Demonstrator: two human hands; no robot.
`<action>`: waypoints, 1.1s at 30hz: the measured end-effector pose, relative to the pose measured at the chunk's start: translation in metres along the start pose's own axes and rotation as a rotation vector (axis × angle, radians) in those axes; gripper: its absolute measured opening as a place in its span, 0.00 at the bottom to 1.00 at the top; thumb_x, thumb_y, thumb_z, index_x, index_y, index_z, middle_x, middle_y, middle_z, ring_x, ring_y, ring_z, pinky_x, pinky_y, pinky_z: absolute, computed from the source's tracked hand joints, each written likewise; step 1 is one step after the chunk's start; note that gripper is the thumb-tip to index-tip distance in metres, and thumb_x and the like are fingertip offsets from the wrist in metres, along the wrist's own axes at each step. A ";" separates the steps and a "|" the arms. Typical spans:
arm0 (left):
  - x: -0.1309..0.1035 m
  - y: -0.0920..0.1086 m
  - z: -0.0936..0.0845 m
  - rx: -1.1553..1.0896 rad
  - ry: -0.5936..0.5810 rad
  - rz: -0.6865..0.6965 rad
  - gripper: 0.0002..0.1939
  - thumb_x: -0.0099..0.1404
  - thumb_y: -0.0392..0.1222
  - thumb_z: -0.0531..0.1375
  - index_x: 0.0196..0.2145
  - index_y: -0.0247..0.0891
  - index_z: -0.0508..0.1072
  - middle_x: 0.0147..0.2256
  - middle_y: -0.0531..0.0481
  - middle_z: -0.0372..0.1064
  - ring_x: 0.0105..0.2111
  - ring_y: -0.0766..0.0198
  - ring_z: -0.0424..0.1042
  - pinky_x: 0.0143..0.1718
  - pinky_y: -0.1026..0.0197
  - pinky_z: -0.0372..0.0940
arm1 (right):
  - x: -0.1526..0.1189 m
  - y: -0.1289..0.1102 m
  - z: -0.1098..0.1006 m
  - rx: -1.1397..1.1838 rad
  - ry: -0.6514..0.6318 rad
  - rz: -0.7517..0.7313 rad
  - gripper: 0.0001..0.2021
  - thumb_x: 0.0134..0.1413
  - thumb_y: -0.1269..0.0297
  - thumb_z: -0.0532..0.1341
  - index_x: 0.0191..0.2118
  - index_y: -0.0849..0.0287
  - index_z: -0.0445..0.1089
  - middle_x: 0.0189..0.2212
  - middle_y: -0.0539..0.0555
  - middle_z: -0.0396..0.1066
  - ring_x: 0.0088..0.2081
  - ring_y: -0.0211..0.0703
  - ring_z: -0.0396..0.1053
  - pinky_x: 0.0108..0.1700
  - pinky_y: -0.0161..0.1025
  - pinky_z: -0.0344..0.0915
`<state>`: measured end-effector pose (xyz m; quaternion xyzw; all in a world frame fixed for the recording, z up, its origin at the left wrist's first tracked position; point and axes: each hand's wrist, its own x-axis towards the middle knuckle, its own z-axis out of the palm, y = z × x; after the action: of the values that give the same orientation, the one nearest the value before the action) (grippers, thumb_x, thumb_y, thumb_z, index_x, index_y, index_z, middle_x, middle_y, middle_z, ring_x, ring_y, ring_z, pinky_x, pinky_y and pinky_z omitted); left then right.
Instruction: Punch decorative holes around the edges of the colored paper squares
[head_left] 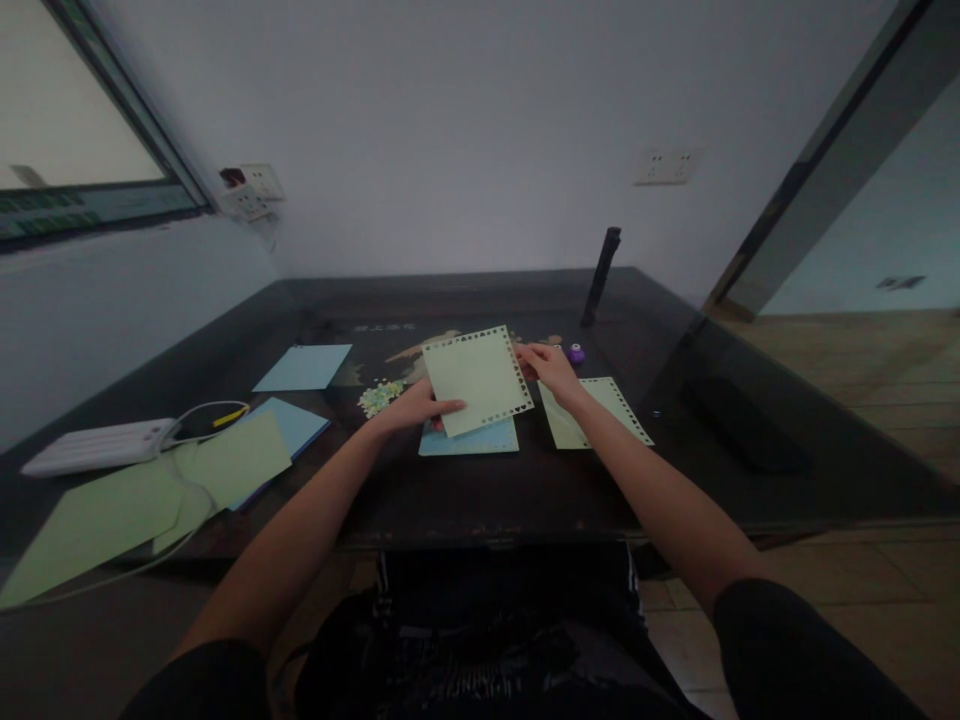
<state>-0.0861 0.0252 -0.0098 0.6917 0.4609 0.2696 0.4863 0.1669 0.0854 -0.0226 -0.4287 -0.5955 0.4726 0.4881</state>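
The green paper [478, 375], pinched by the left hand [416, 404] above a blue sheet [484, 440], should be light, bendable and tearable along its punched edge [520, 375], best held where plain; whether the right hand [553, 368] pinches it, I cannot tell.

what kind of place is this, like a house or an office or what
Probably an indoor room in a home or small office, though which one is unclear. It shows in the dark table with paper sheets on it and the power sockets on the wall behind.
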 end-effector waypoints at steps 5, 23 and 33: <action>0.009 -0.015 -0.016 0.050 0.190 0.028 0.13 0.55 0.46 0.62 0.24 0.32 0.70 0.17 0.50 0.65 0.15 0.69 0.61 0.17 0.66 0.56 | 0.002 0.004 -0.007 -0.058 0.020 -0.014 0.20 0.49 0.46 0.58 0.29 0.62 0.70 0.19 0.52 0.70 0.20 0.34 0.65 0.23 0.31 0.60; 0.014 -0.018 -0.021 -0.052 0.397 -0.047 0.12 0.54 0.44 0.62 0.24 0.31 0.71 0.17 0.47 0.69 0.16 0.67 0.64 0.20 0.65 0.60 | 0.060 0.012 0.025 -0.986 0.101 0.042 0.18 0.50 0.65 0.60 0.49 0.61 0.66 0.48 0.63 0.66 0.47 0.48 0.67 0.45 0.39 0.61; 0.015 -0.018 -0.014 -0.109 0.367 -0.051 0.10 0.52 0.41 0.65 0.26 0.29 0.71 0.18 0.46 0.70 0.17 0.65 0.68 0.20 0.64 0.63 | 0.069 0.022 0.029 -1.091 0.036 0.033 0.13 0.54 0.65 0.57 0.46 0.59 0.68 0.49 0.62 0.64 0.49 0.48 0.65 0.48 0.40 0.59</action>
<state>-0.0975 0.0469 -0.0219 0.5917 0.5437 0.4033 0.4377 0.1283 0.1522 -0.0348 -0.6371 -0.7390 0.0949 0.1975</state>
